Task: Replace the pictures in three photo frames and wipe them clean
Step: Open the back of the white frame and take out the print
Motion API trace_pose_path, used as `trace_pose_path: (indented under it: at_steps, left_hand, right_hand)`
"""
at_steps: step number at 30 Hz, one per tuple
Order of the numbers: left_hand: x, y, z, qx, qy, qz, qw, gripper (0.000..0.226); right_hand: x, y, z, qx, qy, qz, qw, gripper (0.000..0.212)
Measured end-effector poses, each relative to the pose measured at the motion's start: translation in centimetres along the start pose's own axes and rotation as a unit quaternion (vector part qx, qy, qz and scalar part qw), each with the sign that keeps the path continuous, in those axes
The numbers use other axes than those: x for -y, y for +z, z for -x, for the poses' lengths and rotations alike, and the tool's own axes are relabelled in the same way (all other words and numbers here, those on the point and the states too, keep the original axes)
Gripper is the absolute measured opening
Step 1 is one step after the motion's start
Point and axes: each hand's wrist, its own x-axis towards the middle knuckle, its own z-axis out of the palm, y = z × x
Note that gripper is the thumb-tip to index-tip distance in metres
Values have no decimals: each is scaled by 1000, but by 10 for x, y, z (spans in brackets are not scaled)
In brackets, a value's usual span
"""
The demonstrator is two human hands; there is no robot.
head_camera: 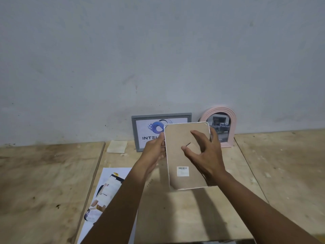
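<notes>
I hold a white-edged photo frame above the table with its brown cardboard back and a barcode sticker facing me. My left hand grips its left edge. My right hand lies over the back and the right edge, thumb and forefinger spread around the small stand tab. A grey rectangular frame with a blue logo print leans on the wall behind. To its right a pink arched frame stands, showing a street photo. A printed picture sheet lies flat on the table at the lower left.
A folded pale cloth lies by the wall, left of the grey frame. The table is made of plywood boards with seams at left and right. The grey wall rises right behind the frames.
</notes>
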Motion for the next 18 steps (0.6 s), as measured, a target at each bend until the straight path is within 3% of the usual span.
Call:
trace_pose_path:
  at_steps: [3, 6, 18]
  left_hand:
    - [13, -2, 8, 46, 3, -43, 998, 22]
    - [24, -7, 13, 81, -3, -68, 994, 24]
    - [42, -5, 28, 51, -28, -28, 998, 38]
  right_hand:
    - [-4, -2, -8, -25, 53, -5, 998, 61]
    - [-9, -2, -13, -25, 76, 10, 997, 62]
    - [-6, 12, -8, -31, 141, 17, 989, 68]
